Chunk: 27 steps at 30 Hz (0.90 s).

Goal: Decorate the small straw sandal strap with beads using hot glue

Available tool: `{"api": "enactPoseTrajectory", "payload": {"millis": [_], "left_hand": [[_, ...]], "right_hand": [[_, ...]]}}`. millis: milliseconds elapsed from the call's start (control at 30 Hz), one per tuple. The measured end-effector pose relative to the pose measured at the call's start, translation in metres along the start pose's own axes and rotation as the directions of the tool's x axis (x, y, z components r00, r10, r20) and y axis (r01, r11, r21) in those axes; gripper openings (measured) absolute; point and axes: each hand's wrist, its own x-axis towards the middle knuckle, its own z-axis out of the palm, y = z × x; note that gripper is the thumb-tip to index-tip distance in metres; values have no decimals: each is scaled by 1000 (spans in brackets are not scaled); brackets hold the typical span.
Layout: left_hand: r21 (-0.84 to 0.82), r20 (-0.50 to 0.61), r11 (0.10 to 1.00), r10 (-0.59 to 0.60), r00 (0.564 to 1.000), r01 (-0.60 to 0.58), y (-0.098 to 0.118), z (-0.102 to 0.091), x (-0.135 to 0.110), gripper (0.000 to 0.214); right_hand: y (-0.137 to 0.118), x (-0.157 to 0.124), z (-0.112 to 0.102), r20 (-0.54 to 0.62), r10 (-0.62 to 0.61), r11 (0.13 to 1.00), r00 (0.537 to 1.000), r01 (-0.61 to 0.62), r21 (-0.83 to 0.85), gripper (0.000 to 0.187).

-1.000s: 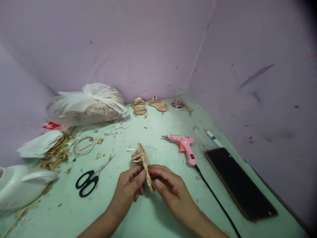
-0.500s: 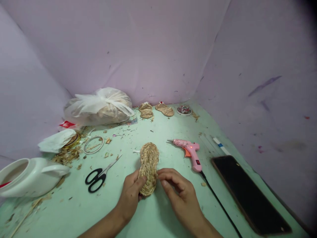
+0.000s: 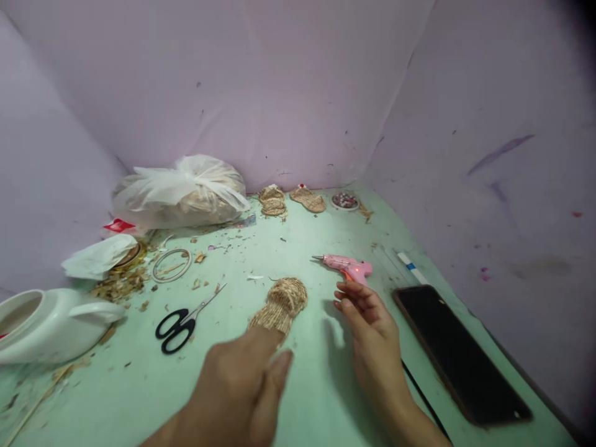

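A small woven straw sandal (image 3: 280, 305) lies near the middle of the green table (image 3: 307, 397). My left hand (image 3: 242, 388) is close to the camera with its fingers closed round the sandal's near end. My right hand (image 3: 367, 320) has its fingers loosely spread and reaches over the handle of the pink glue gun (image 3: 347, 267), whose red light is on; it holds nothing. The gun's black cord (image 3: 421, 400) runs back under my right wrist.
Black scissors (image 3: 179, 323) lie left of the sandal. A dark phone (image 3: 459, 354) lies at the right. A white jug (image 3: 41, 323), a plastic bag (image 3: 179, 191), a tape ring (image 3: 171, 264), straw scraps, more straw sandals (image 3: 291, 200) and a bead dish (image 3: 344, 200) stand farther back.
My right hand let go of the sandal and moved right to the glue gun. My left hand came nearer the camera, still on the sandal, which now lies flatter on the table.
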Motion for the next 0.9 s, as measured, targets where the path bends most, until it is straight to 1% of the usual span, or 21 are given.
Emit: {"api": "enactPoseTrajectory", "payload": {"millis": [33, 67, 100, 133, 167, 233, 300, 367, 400, 433, 467, 533, 600, 633, 700, 767, 800, 867, 900], "left_hand": [[55, 4, 991, -119, 993, 118, -6, -5, 7, 26], [158, 29, 957, -250, 968, 242, -13, -8, 14, 27], [264, 45, 904, -360, 932, 336, -20, -11, 22, 27], [343, 71, 850, -447, 892, 399, -27, -11, 29, 27], [383, 116, 821, -497, 860, 423, -32, -10, 34, 28], [392, 212, 818, -526, 824, 421, -36, -4, 38, 28], [318, 293, 854, -501, 814, 411, -32, 2, 36, 26], [224, 354, 886, -463, 813, 407, -24, 7, 32, 26], [195, 361, 892, -451, 816, 407, -20, 8, 30, 26], [175, 350, 895, -447, 823, 411, -19, 9, 29, 27], [159, 315, 892, -453, 834, 424, -20, 11, 28, 28], [71, 177, 880, -474, 863, 469, -27, 15, 27, 29], [-81, 43, 865, -494, 868, 496, -39, 21, 27, 30], [-134, 6, 857, -502, 865, 498, -45, 24, 26, 30], [-190, -27, 848, -508, 861, 495, -54, 30, 23, 30], [-233, -35, 840, -510, 859, 490, -57, 34, 20, 29], [-286, -39, 826, -517, 855, 486, -58, 35, 19, 27], [-440, -46, 758, -553, 832, 480, -58, 35, 16, 23], [-520, -50, 711, -578, 815, 473, -59, 36, 15, 21]], "right_hand": [[1, 0, 0, 4, 6, 1000, 1000, -6, -18, 27], [1, 0, 1, 18, 24, 999, 1000, -23, -43, 29], [3, -2, 3, 48, 50, 997, 998, -46, -69, 33], [5, -4, 5, 89, 81, 993, 993, -72, -92, 36], [7, -7, 7, 140, 112, 989, 984, -97, -109, 39], [12, -11, 11, 242, 153, 985, 958, -127, -120, 44], [17, -14, 13, 302, 162, 984, 940, -132, -115, 47], [18, -13, 13, 300, 151, 986, 942, -123, -111, 46], [17, -11, 12, 283, 138, 987, 949, -110, -113, 45], [16, -9, 10, 262, 120, 988, 958, -90, -122, 44], [15, -7, 9, 239, 95, 989, 966, -63, -137, 43], [11, -5, 7, 188, 26, 983, 982, 9, -182, 40], [8, -4, 6, 158, -36, 966, 987, 75, -247, 33], [7, -5, 5, 154, -58, 954, 986, 100, -282, 28], [7, -7, 5, 164, -80, 930, 983, 133, -343, 22], [7, -9, 5, 160, -87, 917, 983, 142, -372, 21], [8, -9, 4, 144, -85, 918, 986, 133, -374, 22], [6, -10, 4, 112, -53, 945, 992, 86, -314, 24], [5, -10, 5, 116, -20, 969, 993, 47, -241, 24]]}}
